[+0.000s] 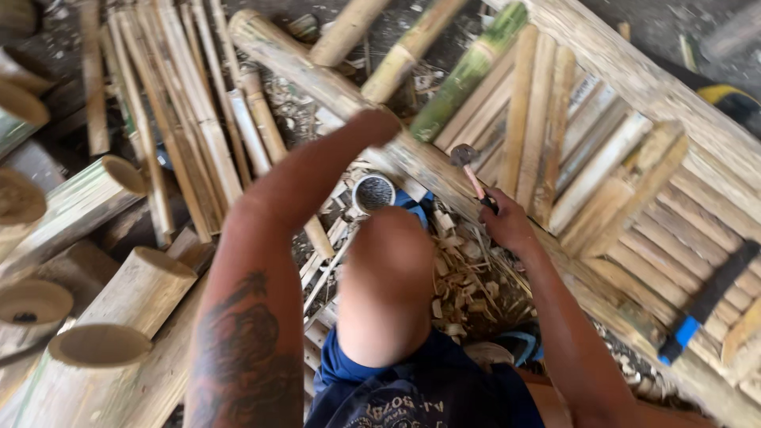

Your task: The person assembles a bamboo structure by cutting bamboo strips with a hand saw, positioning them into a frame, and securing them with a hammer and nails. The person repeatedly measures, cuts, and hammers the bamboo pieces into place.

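At the bottom centre of the frame, a bent knee above blue shorts is seen between the two arms. To the lower left, cut bamboo sections with open round ends are stacked. Just beyond the knee, a heap of bamboo chips is spread on the ground, with a small round tin beside it.

The right hand is closed around the handle of a hammer, right of centre. The hammer's long axis runs diagonally, its handle low and right in the fist and its dark metal head pointing to the upper left, just over a long bamboo pole.

That pole runs from the upper left down toward the lower right. The left hand is pressed on it near the centre top; its fingers are blurred, so whether a grip is closed cannot be told.

Behind the pole, at the right, a panel of flat bamboo slats is laid. A blue-handled tool rests on it at the lower right. At the upper left, thin split strips lie bundled.
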